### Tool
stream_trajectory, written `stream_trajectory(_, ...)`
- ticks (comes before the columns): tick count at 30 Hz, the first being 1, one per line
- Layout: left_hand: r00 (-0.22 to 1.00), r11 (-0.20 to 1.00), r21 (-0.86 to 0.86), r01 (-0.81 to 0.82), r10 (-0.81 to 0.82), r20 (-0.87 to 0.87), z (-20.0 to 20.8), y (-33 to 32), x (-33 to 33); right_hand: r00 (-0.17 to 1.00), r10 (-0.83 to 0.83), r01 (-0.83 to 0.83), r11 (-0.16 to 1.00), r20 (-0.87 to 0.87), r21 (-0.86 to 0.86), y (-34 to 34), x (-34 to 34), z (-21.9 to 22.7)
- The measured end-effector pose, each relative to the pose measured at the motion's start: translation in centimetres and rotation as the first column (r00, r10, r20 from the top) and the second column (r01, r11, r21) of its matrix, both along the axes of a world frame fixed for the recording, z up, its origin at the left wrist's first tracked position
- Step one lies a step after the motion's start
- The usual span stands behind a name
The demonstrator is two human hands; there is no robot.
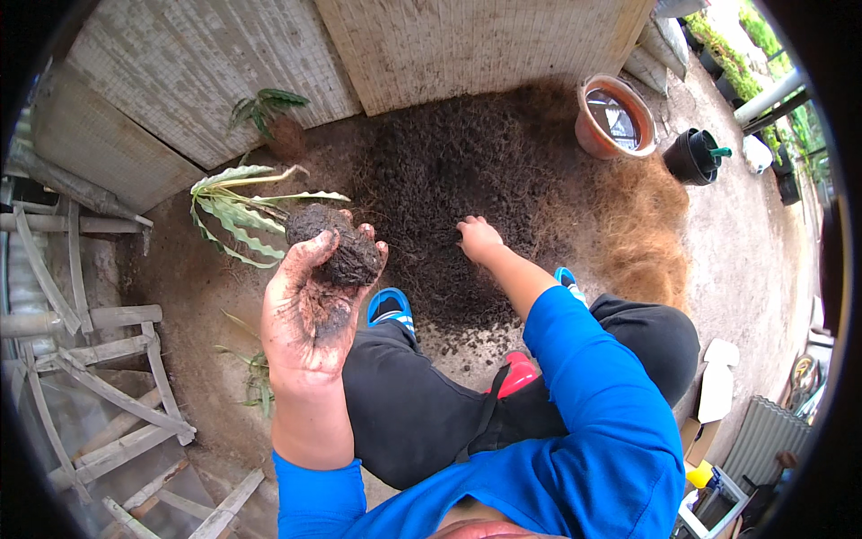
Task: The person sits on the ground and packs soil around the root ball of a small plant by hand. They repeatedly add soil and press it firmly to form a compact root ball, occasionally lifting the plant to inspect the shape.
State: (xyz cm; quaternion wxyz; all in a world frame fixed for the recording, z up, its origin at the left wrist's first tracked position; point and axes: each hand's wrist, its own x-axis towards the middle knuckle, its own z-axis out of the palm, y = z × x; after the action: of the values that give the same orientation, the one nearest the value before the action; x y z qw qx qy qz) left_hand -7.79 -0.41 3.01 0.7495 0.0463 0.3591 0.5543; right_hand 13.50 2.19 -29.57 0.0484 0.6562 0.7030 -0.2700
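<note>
At centre left of the frame, a dark, rounded root ball of clumped soil (339,251) is grasped between the thumb and curled fingers of the soil-smeared left hand (310,314), with long, wavy-edged, pale green leaves (241,214) spread out to its left. The ball could crumble if it is squeezed too hard, and the leaves could be torn if they are snagged. At the centre, the fingertips of the right hand (480,241) are set into a loose, crumbly black soil heap (440,171); whether any is gripped cannot be told. Coarse, hair-like tan fibre (642,229) is strewn at centre right and could be mixed into the soil by a wide sweep. Farther off, at upper right, a round, orange-brown bucket (593,135) is placed near a black plastic pot (688,162); ribbed, weathered panels (485,54) are stood along the top
</note>
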Motion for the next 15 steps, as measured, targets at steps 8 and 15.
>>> stream_trajectory(8,1.0,1.0,0.025,-0.015,0.015,0.003,0.4,-0.7,-1.1,0.877,-0.225,0.367,0.883,-0.424,0.291,-1.0,3.9,-0.1)
stream_trajectory(15,0.997,0.999,0.032,-0.013,0.011,0.079,0.1,-0.8,-1.4,0.724,-0.503,0.665,0.692,-0.472,0.282,-0.4,6.2,-1.6)
